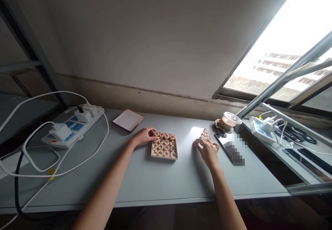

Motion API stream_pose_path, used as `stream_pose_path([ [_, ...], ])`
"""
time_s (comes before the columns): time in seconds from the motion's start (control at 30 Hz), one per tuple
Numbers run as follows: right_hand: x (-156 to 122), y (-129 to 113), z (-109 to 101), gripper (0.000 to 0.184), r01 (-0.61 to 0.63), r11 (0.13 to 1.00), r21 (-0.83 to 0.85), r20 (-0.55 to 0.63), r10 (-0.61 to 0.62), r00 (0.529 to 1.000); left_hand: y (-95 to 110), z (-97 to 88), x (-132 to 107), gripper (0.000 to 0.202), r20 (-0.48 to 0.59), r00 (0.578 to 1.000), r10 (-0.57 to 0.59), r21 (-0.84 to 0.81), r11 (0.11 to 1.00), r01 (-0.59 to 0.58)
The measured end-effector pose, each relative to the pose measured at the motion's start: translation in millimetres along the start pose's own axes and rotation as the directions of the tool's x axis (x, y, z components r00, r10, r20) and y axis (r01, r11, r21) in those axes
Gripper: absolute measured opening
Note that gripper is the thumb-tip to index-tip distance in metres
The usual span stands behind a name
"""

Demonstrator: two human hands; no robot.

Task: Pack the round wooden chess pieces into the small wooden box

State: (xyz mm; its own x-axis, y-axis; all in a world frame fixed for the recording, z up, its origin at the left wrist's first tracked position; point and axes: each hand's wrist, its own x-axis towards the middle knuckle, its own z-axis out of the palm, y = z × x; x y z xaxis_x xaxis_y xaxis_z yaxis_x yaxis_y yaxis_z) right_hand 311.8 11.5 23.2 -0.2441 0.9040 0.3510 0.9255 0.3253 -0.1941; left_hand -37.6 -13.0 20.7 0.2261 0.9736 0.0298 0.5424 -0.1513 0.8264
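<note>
Nearest my view, two bare forearms run up from the lower edge onto the grey table (155, 185). The left hand (144, 135) lies at the far left corner of the box (164, 158), fingers drawn together with their tips on the corner piece (156, 133); I cannot tell whether they pinch it. The box is a shallow wooden square filled with round, pale wooden discs bearing red or black characters, packed flat in rows. To its right, apart from it, the right hand (209, 150) rests palm down and spread, fingertips at the near end of a loose row (205, 133) of like discs; the row's long axis runs straight away from that hand, toward the cup (229, 120). A glossy phone (222, 139) lies just right of it. Farther left: a flat square lid (128, 120) and a white power strip (71, 128) with looping cables.
</note>
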Motion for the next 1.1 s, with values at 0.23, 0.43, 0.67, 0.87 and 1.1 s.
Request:
stream_pose_path([
  [0.23,3,-65,3,0.025,0.158,0.906,0.393,-0.016,-0.165,0.986,2,-4.1,-1,0.058,0.051,0.998,-0.038,-0.017,0.999,0.039],
  [0.43,9,-130,10,0.023,0.31,0.876,0.37,0.063,-0.357,0.932,3,-2.8,-2,0.052,0.03,0.999,0.028,-0.028,0.999,-0.027],
  [0.67,8,-133,15,0.028,0.307,0.866,0.394,0.086,-0.368,0.926,2,1.2,-3,0.049,-0.008,1.0,0.019,0.022,1.0,-0.019],
  [0.87,-7,-73,0,0.028,0.082,0.992,0.099,-0.1,-0.072,0.992,3,3.0,-2,0.042,-0.036,0.999,0.004,0.083,0.997,-0.001],
  [1.1,-56,-3,12,0.054,-0.155,0.959,-0.236,0.037,0.169,0.985,10,3.8,-4,0.063,-0.018,0.996,-0.09,0.18,0.979,0.091],
])
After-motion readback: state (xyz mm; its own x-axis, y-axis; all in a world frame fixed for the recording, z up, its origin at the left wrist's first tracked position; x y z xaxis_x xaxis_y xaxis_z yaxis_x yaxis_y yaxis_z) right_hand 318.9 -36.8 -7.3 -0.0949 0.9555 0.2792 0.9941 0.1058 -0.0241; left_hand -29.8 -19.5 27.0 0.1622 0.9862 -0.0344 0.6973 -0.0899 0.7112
